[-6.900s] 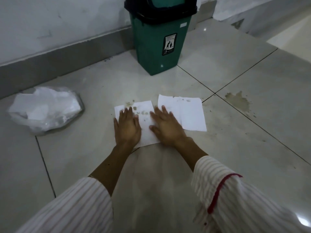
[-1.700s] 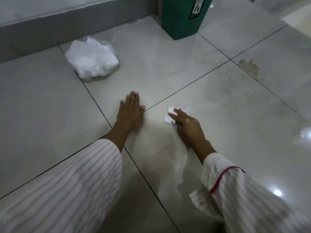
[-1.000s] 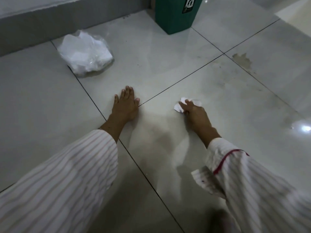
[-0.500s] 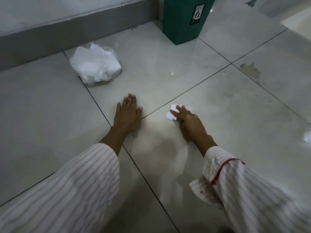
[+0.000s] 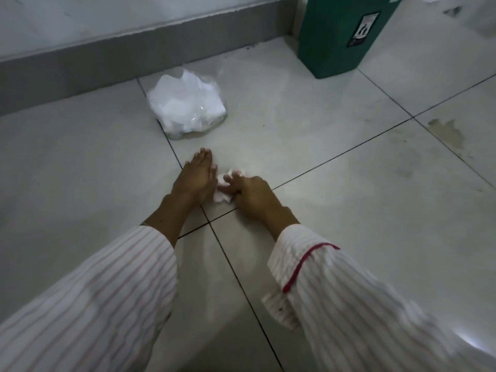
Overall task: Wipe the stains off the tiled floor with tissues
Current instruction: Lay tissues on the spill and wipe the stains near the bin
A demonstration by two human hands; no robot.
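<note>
A crumpled white tissue (image 5: 223,189) lies on the pale tiled floor (image 5: 349,210) near a grout crossing. My right hand (image 5: 252,194) grips it, fingers curled over it and pressing it down. Flat on the tile just left of the tissue rests my left hand (image 5: 197,178), fingers straight and its edge touching the wad. A brownish stain (image 5: 447,132) sits on the tile at the far right, well away from both hands.
A clear plastic bag of white tissues (image 5: 188,106) lies beyond my hands by the grey skirting (image 5: 134,55). A green waste bin (image 5: 346,30) stands at the back right. Striped sleeves cover both forearms.
My right hand has slid the tissue leftwards until it meets my left hand. The large flat tissues seen earlier are now one crumpled wad. The view has shifted right.
</note>
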